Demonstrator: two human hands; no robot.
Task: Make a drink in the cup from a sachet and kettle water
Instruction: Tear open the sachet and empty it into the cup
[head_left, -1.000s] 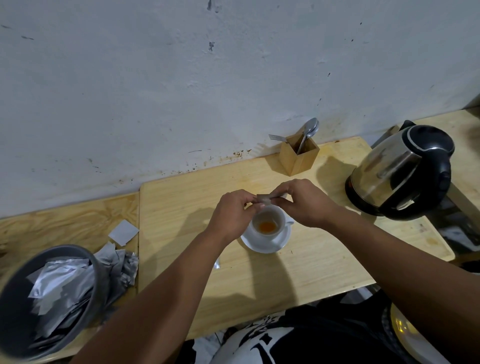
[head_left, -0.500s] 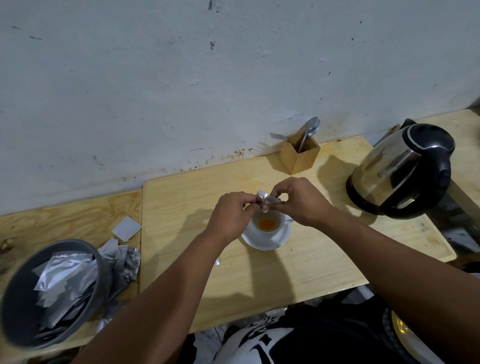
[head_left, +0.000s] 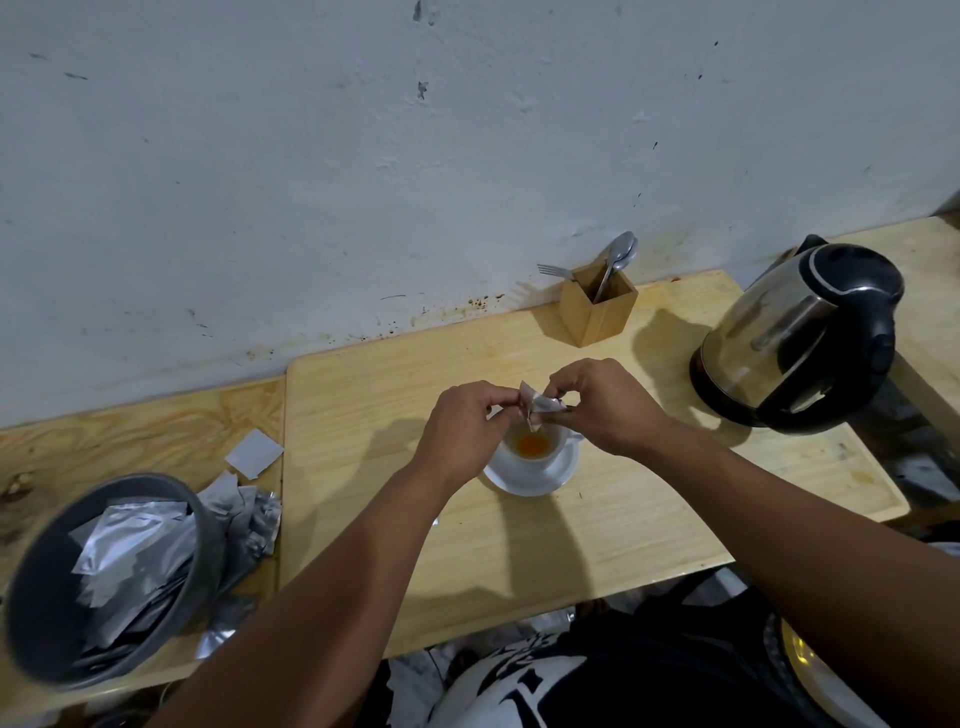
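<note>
I see the sachet (head_left: 540, 408), a small crumpled silver packet, pinched between both hands just above the cup, a little right of the frame's centre; its lower corner points down toward the cup's mouth. The cup (head_left: 540, 449) is white, upright, sitting on a white saucer (head_left: 535, 478) on the pale wooden board. Inside it I can make out 1 patch of orange at the bottom, powder or liquid I cannot tell. The kettle (head_left: 795, 338) stands at the right of the frame, well apart from the cup: steel body, black lid, handle and base, lid closed.
</note>
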